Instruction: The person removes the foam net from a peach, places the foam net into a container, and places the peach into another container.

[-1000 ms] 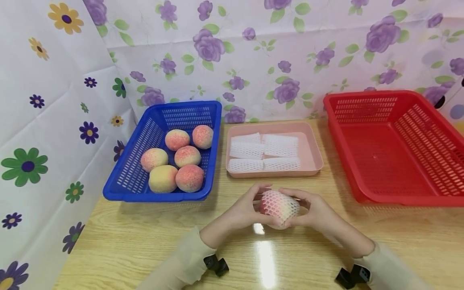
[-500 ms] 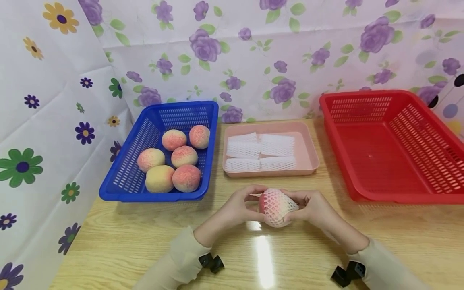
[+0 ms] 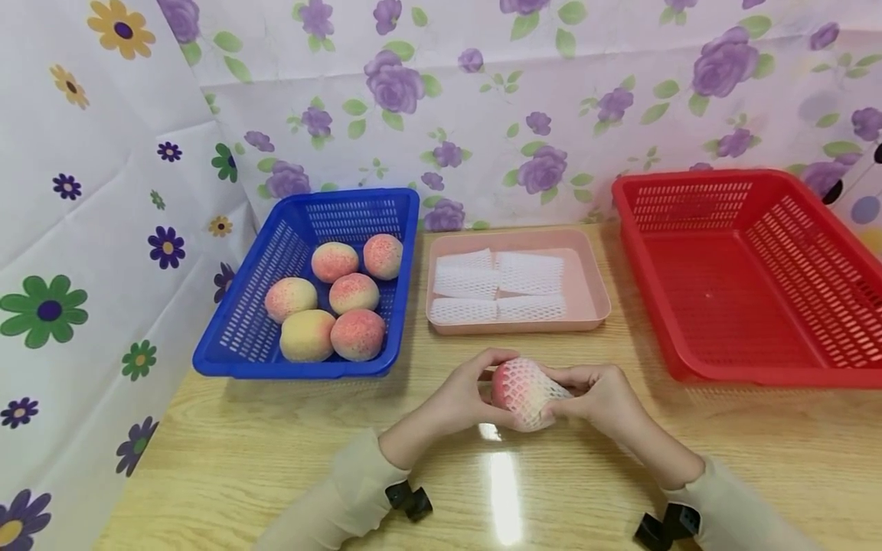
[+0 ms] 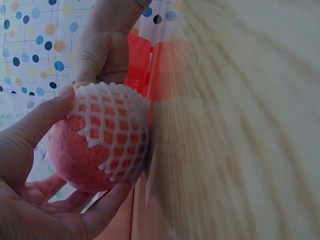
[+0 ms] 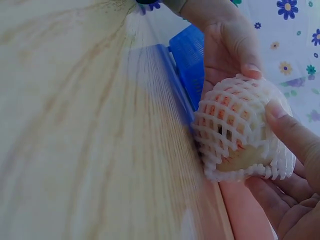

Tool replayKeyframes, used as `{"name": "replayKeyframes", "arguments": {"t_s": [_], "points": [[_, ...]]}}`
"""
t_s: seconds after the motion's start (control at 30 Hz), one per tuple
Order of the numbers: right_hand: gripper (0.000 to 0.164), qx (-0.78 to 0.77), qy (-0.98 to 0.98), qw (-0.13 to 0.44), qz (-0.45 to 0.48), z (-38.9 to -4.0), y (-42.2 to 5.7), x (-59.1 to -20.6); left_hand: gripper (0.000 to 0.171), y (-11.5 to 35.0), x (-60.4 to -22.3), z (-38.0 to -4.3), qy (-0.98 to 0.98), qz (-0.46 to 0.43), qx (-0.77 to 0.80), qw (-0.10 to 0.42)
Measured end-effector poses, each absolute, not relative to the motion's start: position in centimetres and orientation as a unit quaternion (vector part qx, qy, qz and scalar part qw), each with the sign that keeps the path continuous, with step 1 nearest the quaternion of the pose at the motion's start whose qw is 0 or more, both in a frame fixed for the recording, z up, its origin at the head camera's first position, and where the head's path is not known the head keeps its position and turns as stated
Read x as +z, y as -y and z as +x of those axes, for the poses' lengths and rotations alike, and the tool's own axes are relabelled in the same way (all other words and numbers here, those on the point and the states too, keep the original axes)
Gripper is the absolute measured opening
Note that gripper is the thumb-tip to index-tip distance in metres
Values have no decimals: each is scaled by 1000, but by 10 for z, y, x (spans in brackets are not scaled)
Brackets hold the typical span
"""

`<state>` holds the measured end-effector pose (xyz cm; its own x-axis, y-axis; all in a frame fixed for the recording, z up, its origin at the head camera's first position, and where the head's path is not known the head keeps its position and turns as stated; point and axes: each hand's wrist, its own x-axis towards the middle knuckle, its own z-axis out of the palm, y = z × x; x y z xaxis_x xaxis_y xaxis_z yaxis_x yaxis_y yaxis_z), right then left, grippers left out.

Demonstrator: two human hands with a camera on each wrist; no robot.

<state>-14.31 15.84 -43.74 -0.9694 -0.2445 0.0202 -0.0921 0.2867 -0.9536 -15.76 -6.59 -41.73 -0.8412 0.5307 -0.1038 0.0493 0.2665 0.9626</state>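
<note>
Above the table, a peach (image 3: 505, 385) sits in a white foam net (image 3: 534, 394). The left hand (image 3: 463, 396) holds the fruit's bare red side between thumb and fingers. The foam net's free end is pinched by the right hand (image 3: 605, 398), its thumb in front. From the left wrist, the peach (image 4: 75, 155) shows bare red flesh beside the ragged edge of the net (image 4: 117, 120). In the right wrist view the net (image 5: 235, 117) covers most of the fruit, with a pale patch bare near its open rim.
A blue basket (image 3: 289, 369) with several peaches (image 3: 357, 334) stands at the left. Behind the hands, a pink tray (image 3: 589, 287) holds several white foam nets (image 3: 530, 273). The red basket (image 3: 717, 306) stands at the right, and a floral cloth (image 3: 482, 115) hangs behind.
The right thumb and fingers have shifted on the net, whose right end now looks narrower and drawn out. More bare red peach shows at the left. The hands stay in nearly the same place.
</note>
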Motion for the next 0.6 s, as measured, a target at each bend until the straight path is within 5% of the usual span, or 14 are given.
{"name": "replayKeyframes", "arguments": {"t_s": [0.4,0.6], "points": [[46,-590,-800,72,-78,-141,-157,-432,85,69,-421,-163,-760,172,579,240],[48,-600,-792,92,-70,-142,-159,-429,67,83,-415,-173,-726,186,602,276]]}}
